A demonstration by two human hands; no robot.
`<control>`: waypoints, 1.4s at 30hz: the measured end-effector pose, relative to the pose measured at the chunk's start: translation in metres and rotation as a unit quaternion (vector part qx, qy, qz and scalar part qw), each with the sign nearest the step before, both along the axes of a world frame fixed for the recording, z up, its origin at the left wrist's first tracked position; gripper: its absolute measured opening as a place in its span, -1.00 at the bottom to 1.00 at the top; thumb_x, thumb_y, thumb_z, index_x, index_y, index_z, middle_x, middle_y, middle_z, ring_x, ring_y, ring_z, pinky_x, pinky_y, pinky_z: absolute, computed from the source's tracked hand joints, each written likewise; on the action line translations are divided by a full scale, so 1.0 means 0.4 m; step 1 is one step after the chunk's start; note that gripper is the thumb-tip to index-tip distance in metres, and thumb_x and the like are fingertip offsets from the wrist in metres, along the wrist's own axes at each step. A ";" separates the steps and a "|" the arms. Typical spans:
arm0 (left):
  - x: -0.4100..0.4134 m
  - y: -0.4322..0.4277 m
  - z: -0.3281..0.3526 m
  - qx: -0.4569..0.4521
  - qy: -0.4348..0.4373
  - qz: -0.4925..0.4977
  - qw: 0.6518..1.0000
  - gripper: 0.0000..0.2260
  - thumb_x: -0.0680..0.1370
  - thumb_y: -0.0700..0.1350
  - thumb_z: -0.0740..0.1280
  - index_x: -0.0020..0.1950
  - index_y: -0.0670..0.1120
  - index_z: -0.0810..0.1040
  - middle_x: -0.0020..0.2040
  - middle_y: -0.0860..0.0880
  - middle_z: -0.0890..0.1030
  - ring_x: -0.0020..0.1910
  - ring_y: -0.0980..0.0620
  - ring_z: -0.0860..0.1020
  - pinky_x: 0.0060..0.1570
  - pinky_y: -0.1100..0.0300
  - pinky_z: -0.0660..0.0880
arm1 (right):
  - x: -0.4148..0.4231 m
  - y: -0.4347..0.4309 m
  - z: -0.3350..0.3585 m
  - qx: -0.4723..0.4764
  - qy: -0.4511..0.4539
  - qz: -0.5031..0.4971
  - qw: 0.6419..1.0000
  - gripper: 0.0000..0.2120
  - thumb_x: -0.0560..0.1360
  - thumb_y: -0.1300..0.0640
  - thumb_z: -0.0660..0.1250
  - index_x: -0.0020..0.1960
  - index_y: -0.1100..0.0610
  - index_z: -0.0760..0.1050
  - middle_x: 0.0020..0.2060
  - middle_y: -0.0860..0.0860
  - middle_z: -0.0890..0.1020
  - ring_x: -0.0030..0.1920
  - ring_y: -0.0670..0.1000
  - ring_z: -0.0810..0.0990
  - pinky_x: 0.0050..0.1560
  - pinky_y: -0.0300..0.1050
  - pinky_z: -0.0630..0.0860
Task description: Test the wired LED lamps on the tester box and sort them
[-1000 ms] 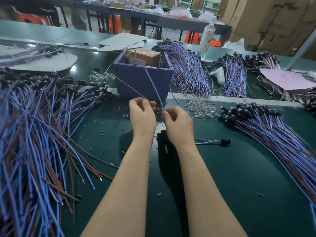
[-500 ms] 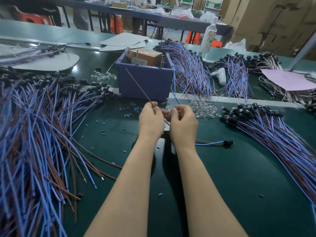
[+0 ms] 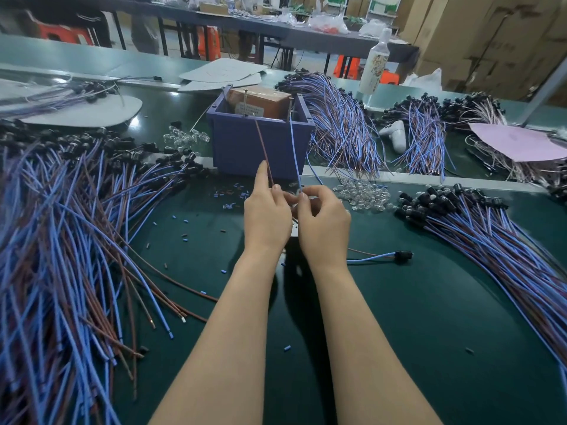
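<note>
Both hands meet over the green surface (image 3: 399, 332), just in front of the blue box (image 3: 260, 148). The left hand (image 3: 267, 210) has its grip pinched on the brown lead (image 3: 264, 148); the right hand (image 3: 325, 216) has its grip pinched on the blue lead (image 3: 295, 148). Both leads rise to the box top, where 2 upright pins (image 3: 245, 98) stand on the brown tester (image 3: 260, 102) inside. The lamp end itself is hidden behind the fingers.

To do this step well, I judge each bare tip should press on its own pin, the 2 leads kept apart so they do not short. Hold steady long enough to read the lamp, so keep it turned toward the eyes. The untested heap (image 3: 61, 240) lies on the left, the sorted bundle (image 3: 491, 234) on the right; 1 lamp (image 3: 403, 255) lies apart near the right wrist, perhaps a reject.
</note>
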State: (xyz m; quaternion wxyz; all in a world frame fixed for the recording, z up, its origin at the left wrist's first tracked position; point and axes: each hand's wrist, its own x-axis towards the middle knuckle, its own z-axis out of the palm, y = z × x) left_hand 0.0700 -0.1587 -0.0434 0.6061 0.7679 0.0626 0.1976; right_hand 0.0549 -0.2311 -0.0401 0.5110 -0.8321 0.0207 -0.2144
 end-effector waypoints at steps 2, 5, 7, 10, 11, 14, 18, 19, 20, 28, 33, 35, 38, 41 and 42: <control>0.003 0.003 -0.001 -0.004 0.001 -0.002 1.000 -0.55 0.63 -0.23 0.10 0.52 -0.06 0.16 -0.29 0.08 0.59 -0.22 0.02 0.55 0.06 0.12 0.50 | -0.001 0.000 0.001 0.000 -0.003 -0.001 1.000 -0.88 0.54 0.19 0.26 0.00 0.16 0.56 -0.18 0.10 0.68 -0.12 0.12 0.62 -0.01 0.00 0.52; 0.009 0.009 -0.001 -0.009 0.001 0.002 1.000 -0.56 0.63 -0.24 0.10 0.52 -0.08 0.17 -0.33 0.14 0.57 -0.27 0.07 0.55 0.04 0.14 0.50 | -0.003 -0.001 0.002 -0.008 -0.006 -0.004 1.000 -0.88 0.53 0.18 0.27 -0.01 0.15 0.57 -0.21 0.07 0.68 -0.14 0.08 0.61 -0.08 -0.10 0.47; 0.012 0.012 -0.002 -0.009 -0.001 0.005 1.000 -0.56 0.63 -0.23 0.10 0.52 -0.08 0.17 -0.35 0.16 0.56 -0.32 0.17 0.53 -0.01 0.18 0.50 | -0.003 0.000 0.003 -0.010 -0.005 -0.003 1.000 -0.88 0.53 0.17 0.27 -0.01 0.14 0.57 -0.22 0.06 0.68 -0.15 0.07 0.61 -0.09 -0.11 0.46; 0.011 0.006 -0.003 -0.006 -0.014 0.008 1.000 -0.56 0.64 -0.23 0.11 0.52 -0.07 0.18 -0.34 0.16 0.56 -0.30 0.15 0.54 -0.06 0.22 0.48 | -0.001 0.001 0.006 -0.006 -0.002 -0.001 1.000 -0.88 0.53 0.17 0.27 -0.01 0.14 0.57 -0.22 0.07 0.68 -0.15 0.08 0.62 -0.07 -0.07 0.50; 0.009 0.004 -0.003 -0.002 -0.018 0.007 1.000 -0.57 0.64 -0.22 0.11 0.51 -0.06 0.18 -0.33 0.15 0.56 -0.27 0.12 0.54 -0.06 0.24 0.47 | 0.000 0.000 0.006 -0.005 -0.001 -0.001 1.000 -0.88 0.53 0.17 0.27 -0.01 0.14 0.57 -0.21 0.07 0.68 -0.15 0.09 0.62 -0.06 -0.05 0.51; 0.007 0.002 -0.004 0.003 -0.026 0.016 1.000 -0.58 0.64 -0.21 0.10 0.51 -0.06 0.19 -0.31 0.14 0.57 -0.24 0.07 0.56 -0.06 0.26 0.46 | 0.000 0.000 0.005 -0.006 0.003 -0.001 1.000 -0.88 0.53 0.17 0.27 -0.01 0.14 0.57 -0.21 0.08 0.68 -0.15 0.10 0.62 -0.04 -0.01 0.52; 0.014 0.008 -0.005 -0.015 -0.020 0.033 0.999 -0.58 0.64 -0.20 0.10 0.51 -0.07 0.16 -0.30 0.14 0.58 -0.19 0.02 0.57 0.02 0.00 0.53 | -0.001 0.001 0.003 -0.011 0.000 0.002 1.000 -0.88 0.53 0.18 0.27 -0.01 0.15 0.57 -0.22 0.08 0.67 -0.15 0.10 0.61 -0.05 -0.01 0.51; 0.017 0.009 -0.005 -0.015 -0.019 0.034 0.999 -0.58 0.64 -0.20 0.10 0.51 -0.07 0.16 -0.31 0.15 0.58 -0.17 0.00 0.57 0.04 -0.03 0.53 | 0.000 0.001 0.003 -0.013 0.000 0.003 1.000 -0.88 0.53 0.18 0.27 -0.01 0.15 0.57 -0.22 0.08 0.67 -0.15 0.09 0.61 -0.05 -0.02 0.51; 0.018 0.009 -0.005 -0.014 -0.017 0.033 0.999 -0.58 0.64 -0.20 0.10 0.51 -0.08 0.16 -0.31 0.15 0.58 -0.16 0.00 0.58 0.05 -0.03 0.52 | 0.001 0.001 0.002 -0.013 0.000 0.004 1.000 -0.88 0.53 0.18 0.27 -0.01 0.15 0.57 -0.22 0.08 0.67 -0.15 0.09 0.61 -0.06 -0.03 0.51; 0.022 0.014 -0.001 -0.019 -0.012 0.014 1.000 -0.57 0.64 -0.22 0.10 0.51 -0.05 0.20 -0.32 0.12 0.59 -0.23 0.08 0.55 0.14 0.01 0.49 | 0.001 0.001 0.001 -0.020 -0.010 -0.001 1.000 -0.88 0.52 0.17 0.29 -0.01 0.14 0.59 -0.22 0.05 0.67 -0.15 0.07 0.61 -0.07 -0.08 0.50; 0.019 0.014 0.000 -0.021 -0.010 0.012 1.000 -0.58 0.64 -0.22 0.10 0.50 -0.05 0.21 -0.31 0.12 0.60 -0.23 0.07 0.54 0.11 0.07 0.50 | -0.002 0.002 0.002 -0.024 -0.012 0.005 1.000 -0.88 0.51 0.17 0.29 -0.02 0.13 0.59 -0.23 0.04 0.67 -0.16 0.06 0.61 -0.08 -0.07 0.52; 0.019 0.015 0.001 -0.020 -0.007 0.011 1.000 -0.58 0.64 -0.21 0.10 0.51 -0.05 0.21 -0.30 0.12 0.60 -0.23 0.07 0.54 0.12 0.07 0.50 | -0.002 0.002 0.003 -0.026 -0.012 0.006 1.000 -0.88 0.51 0.17 0.29 -0.02 0.13 0.59 -0.22 0.04 0.67 -0.16 0.06 0.62 -0.08 -0.07 0.52; 0.019 0.015 0.003 -0.026 -0.003 0.010 1.000 -0.58 0.64 -0.21 0.11 0.51 -0.05 0.21 -0.29 0.11 0.61 -0.20 0.06 0.56 0.13 0.04 0.51 | -0.002 0.002 0.004 -0.025 -0.010 0.009 1.000 -0.88 0.51 0.17 0.30 -0.02 0.13 0.59 -0.22 0.05 0.67 -0.16 0.06 0.62 -0.08 -0.06 0.52; 0.016 0.017 0.007 -0.028 0.002 0.007 1.000 -0.67 0.64 -0.19 0.12 0.41 -0.08 0.35 -0.29 0.13 0.60 -0.15 0.03 0.58 0.14 0.01 0.51 | -0.005 0.003 0.006 -0.025 0.001 0.010 1.000 -0.88 0.52 0.17 0.29 -0.02 0.13 0.59 -0.22 0.05 0.68 -0.15 0.07 0.62 -0.06 -0.05 0.52; 0.013 0.018 0.013 -0.032 0.003 -0.001 0.999 -0.76 0.64 -0.17 0.12 0.27 -0.06 0.46 -0.27 0.13 0.60 -0.18 0.06 0.58 0.11 0.00 0.53 | -0.005 0.002 0.009 -0.024 0.007 0.012 1.000 -0.88 0.52 0.17 0.29 -0.01 0.13 0.59 -0.21 0.06 0.68 -0.14 0.07 0.62 -0.04 -0.04 0.52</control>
